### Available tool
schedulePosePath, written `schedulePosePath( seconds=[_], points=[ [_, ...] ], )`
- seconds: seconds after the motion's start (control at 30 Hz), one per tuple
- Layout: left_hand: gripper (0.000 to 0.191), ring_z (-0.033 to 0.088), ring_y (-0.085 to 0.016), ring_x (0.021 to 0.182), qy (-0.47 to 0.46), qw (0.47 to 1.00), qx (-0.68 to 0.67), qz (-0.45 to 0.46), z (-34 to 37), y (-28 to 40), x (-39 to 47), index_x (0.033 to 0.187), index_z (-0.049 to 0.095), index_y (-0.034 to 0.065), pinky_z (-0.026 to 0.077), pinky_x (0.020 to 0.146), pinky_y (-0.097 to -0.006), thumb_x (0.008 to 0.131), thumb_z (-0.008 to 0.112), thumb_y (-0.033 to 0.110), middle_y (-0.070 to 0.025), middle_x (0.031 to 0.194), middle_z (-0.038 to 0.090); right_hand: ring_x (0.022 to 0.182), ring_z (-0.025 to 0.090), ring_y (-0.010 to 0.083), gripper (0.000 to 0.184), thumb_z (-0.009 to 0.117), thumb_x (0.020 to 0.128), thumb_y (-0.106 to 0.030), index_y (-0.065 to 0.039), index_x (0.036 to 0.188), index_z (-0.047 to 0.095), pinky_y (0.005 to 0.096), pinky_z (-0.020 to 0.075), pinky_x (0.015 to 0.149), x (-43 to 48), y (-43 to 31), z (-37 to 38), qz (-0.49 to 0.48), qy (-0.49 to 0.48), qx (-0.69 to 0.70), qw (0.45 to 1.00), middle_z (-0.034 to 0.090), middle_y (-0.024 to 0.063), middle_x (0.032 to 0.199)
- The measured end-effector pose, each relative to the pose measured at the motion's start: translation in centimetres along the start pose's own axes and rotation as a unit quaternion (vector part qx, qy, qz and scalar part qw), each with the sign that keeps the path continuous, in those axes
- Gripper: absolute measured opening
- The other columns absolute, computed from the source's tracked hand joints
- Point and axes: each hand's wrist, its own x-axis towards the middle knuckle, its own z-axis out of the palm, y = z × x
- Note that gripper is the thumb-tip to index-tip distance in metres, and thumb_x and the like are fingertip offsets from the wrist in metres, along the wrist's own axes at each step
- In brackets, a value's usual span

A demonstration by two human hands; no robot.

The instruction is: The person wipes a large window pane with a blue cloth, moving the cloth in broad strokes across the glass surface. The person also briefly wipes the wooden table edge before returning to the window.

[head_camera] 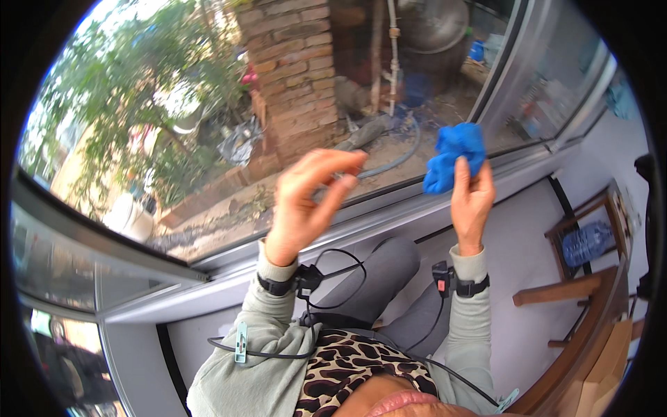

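My right hand [471, 193] grips a crumpled blue cloth [454, 156], thumb on the near side. The cloth is up in front of the large window pane [292, 172], close to the window frame's upright [503, 68]. Whether it touches the glass cannot be told. To the left, my left hand [307, 200] is raised before the same pane with its fingers curled. A small gap shows between thumb and forefinger, and I see nothing held there. Both wrists wear black straps with small devices, the left device [308, 281] and the right device [442, 277], joined to black cables.
Below the pane runs a light metal sill [359, 221]. At right are a wooden chair [557, 292] and a blue-tinted clear plastic bottle [586, 242]. Black cable loops [359, 255] hang near my left wrist. Beyond the glass stand a brick pillar [297, 73] and leafy plants [140, 83].
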Motion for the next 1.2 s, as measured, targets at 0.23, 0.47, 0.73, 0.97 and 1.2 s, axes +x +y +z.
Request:
schedulePosePath(
  seconds=[0.23, 0.47, 0.73, 0.97, 1.2],
  points=[
    [0.024, 0.068, -0.014, 0.095, 0.470, 0.832, 0.270, 0.117, -13.5, 1.3, -5.5, 0.126, 0.067, -0.0010, 0.055, 0.079, -0.0253, 0.103, 0.064, 0.007, -0.0115, 0.111, 0.073, 0.123, 0.063, 0.0256, 0.040, 0.061, 0.104, -0.008, 0.000, 0.142, 0.054, 0.0373, 0.0520, 0.103, 4.8, 0.4, 1.9, -0.217, 0.125, -0.076, 0.965, 0.062, 0.0137, 0.138],
    [0.052, 0.040, -0.032, 0.147, 0.490, 0.661, 0.552, 0.135, -18.2, -0.8, -7.6, 0.147, 0.053, 0.0011, 0.040, 0.118, -0.0451, 0.099, 0.071, 0.013, -0.0160, 0.151, 0.050, 0.134, 0.055, 0.0399, 0.041, 0.064, 0.101, -0.012, 0.000, 0.140, 0.057, 0.0470, 0.0438, 0.113, 11.3, -1.2, 3.0, -0.378, 0.237, -0.247, 0.860, 0.057, 0.0205, 0.146],
    [0.070, 0.021, -0.036, 0.158, 0.444, 0.670, 0.592, 0.059, -18.6, -2.9, -8.6, 0.161, 0.036, 0.0075, 0.018, 0.127, -0.0488, 0.109, 0.042, 0.053, -0.0170, 0.169, 0.029, 0.144, 0.044, 0.0423, 0.045, 0.051, 0.101, -0.007, -0.001, 0.145, 0.054, 0.0506, 0.0357, 0.119, 9.7, -2.5, 11.1, -0.390, 0.227, -0.271, 0.850, 0.048, 0.0228, 0.154],
    [0.072, 0.020, -0.037, 0.158, 0.437, 0.667, 0.602, 0.039, -18.3, -2.9, -8.5, 0.163, 0.032, 0.0078, 0.017, 0.127, -0.0482, 0.109, 0.040, 0.055, -0.0175, 0.170, 0.025, 0.149, 0.040, 0.0344, 0.052, 0.068, 0.090, -0.015, -0.026, 0.141, 0.065, 0.0510, 0.0346, 0.120, 2.2, -5.8, 18.7, -0.561, -0.073, -0.275, 0.777, 0.053, 0.0050, 0.154],
    [0.068, 0.021, -0.035, 0.158, 0.438, 0.665, 0.604, 0.040, -18.3, -2.8, -8.5, 0.163, 0.033, 0.0106, 0.019, 0.127, -0.0483, 0.110, 0.041, 0.052, -0.0164, 0.170, 0.026, 0.143, 0.049, 0.0322, 0.064, 0.068, 0.079, 0.000, -0.023, 0.139, 0.066, 0.0447, 0.0434, 0.117, 11.5, -13.1, 18.3, -0.634, -0.091, -0.270, 0.719, 0.058, 0.0079, 0.150]
  ],
)
